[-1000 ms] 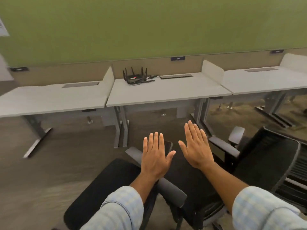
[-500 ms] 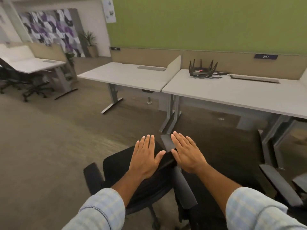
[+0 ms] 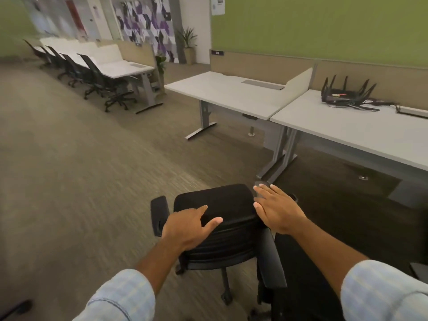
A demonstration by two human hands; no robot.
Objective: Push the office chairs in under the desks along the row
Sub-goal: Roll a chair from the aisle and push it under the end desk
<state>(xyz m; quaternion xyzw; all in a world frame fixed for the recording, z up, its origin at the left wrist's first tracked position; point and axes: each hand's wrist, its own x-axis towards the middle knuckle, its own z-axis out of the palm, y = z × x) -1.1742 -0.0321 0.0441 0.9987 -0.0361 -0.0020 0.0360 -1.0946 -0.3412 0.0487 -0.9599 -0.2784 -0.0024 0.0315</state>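
Note:
A black office chair [image 3: 227,202] stands on the carpet out in front of the grey desks, its seat and left armrest [image 3: 159,214] showing. My left hand [image 3: 188,228] hovers over the seat's near edge, forefinger and thumb stretched out, holding nothing. My right hand [image 3: 278,210] lies flat, fingers apart, at the chair's right side by its other armrest [image 3: 271,258]. I cannot tell whether either hand touches the chair. A second dark chair [image 3: 305,281] is close at the lower right, partly hidden by my right arm. The nearest desk [image 3: 234,96] has open floor beneath it.
The desk to the right [image 3: 352,130] carries a black router [image 3: 345,96] with cables. Low beige dividers back the desks under a green wall. At the far left, several black chairs [image 3: 92,75] line another row of white desks. A potted plant [image 3: 188,45] stands in the corner.
My view has swung left, bringing the far desk row into sight. Both hands have dropped lower over the black chair, and my left hand's fingers have curled somewhat.

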